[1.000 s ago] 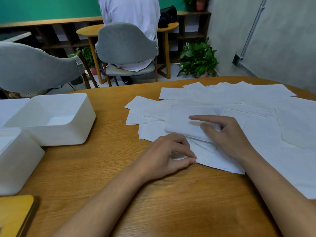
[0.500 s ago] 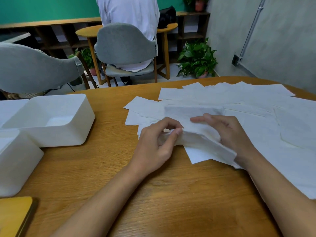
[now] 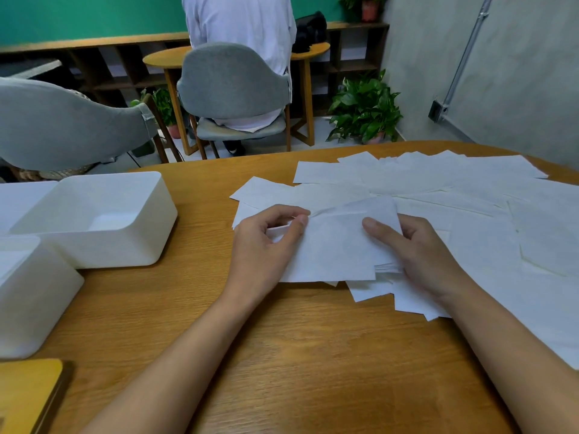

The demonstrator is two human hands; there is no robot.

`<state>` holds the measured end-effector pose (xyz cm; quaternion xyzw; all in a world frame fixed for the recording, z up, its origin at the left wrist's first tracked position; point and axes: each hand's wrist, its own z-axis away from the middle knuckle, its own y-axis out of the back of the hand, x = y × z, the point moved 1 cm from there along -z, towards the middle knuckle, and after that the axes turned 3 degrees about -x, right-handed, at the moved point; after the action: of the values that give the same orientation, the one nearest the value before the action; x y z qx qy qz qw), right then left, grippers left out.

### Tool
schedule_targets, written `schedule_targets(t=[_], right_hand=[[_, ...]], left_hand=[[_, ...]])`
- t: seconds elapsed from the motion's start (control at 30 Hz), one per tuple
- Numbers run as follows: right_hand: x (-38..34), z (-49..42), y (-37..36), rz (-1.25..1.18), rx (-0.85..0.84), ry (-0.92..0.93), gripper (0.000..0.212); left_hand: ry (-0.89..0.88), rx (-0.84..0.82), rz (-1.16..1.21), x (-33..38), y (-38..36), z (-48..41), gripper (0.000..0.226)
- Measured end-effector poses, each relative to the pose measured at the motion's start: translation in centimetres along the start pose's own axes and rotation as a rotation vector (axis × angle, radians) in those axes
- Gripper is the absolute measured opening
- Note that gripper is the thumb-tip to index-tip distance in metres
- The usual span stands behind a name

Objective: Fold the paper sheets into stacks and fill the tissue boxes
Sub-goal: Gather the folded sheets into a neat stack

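A white tissue sheet [image 3: 335, 245] is lifted a little off the wooden table [image 3: 282, 355], held between both hands. My left hand [image 3: 266, 245] pinches its left edge between thumb and forefinger. My right hand [image 3: 416, 255] grips its right side, thumb on top and fingers behind. Several loose white sheets [image 3: 470, 208] lie spread over the right half of the table, some under the held sheet. Two open white tissue boxes stand to the left: one [image 3: 103, 245] near the middle left, another [image 3: 31, 296] at the left edge.
A yellow-topped object [image 3: 25, 393] lies at the bottom left corner. Beyond the table stand two grey chairs [image 3: 232, 83], one with a seated person in white, a small round table and a potted plant [image 3: 363, 111]. A grey wall runs along the right.
My left hand moved from the near edge of the pile up to the sheet's left edge. Both hands raised the sheet and spread it flat between them.
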<state>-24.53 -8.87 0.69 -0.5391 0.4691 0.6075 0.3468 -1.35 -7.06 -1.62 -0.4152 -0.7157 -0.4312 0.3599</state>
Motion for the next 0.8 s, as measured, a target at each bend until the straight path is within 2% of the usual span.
schedule_targets(t=[0.13, 0.23, 0.33, 0.4, 0.57, 0.7, 0.8], right_hand=[[0.3, -0.2, -0.2, 0.006, -0.001, 0.035, 0.021], [0.7, -0.4, -0.2, -0.021, -0.057, 0.108, 0.04], [1.3, -0.9, 0.1, 0.045, -0.015, 0.206, 0.058], [1.6, -1.1, 0.3, 0.076, 0.022, 0.246, 0.063], [2.0, -1.4, 0.8, 0.209, 0.102, 0.252, 0.045], [2.3, -1.4, 0.7, 0.148, 0.063, 0.169, 0.039], [1.6, -1.3, 0.2, 0.027, 0.023, 0.125, 0.03]], left_hand=[[-0.031, -0.015, -0.054, 0.0, 0.3, -0.1, 0.01], [0.002, -0.021, -0.048, -0.2, 0.1, -0.2, 0.009], [0.066, -0.033, -0.002, -0.6, 0.0, -0.2, 0.02], [0.099, -0.026, 0.081, -0.6, 0.0, -0.2, 0.027], [0.053, 0.077, 0.024, -0.7, 0.2, -0.1, 0.02], [0.116, 0.014, 0.183, -0.3, 0.4, -0.3, 0.009], [0.167, -0.041, 0.324, 0.2, 0.3, -0.3, 0.01]])
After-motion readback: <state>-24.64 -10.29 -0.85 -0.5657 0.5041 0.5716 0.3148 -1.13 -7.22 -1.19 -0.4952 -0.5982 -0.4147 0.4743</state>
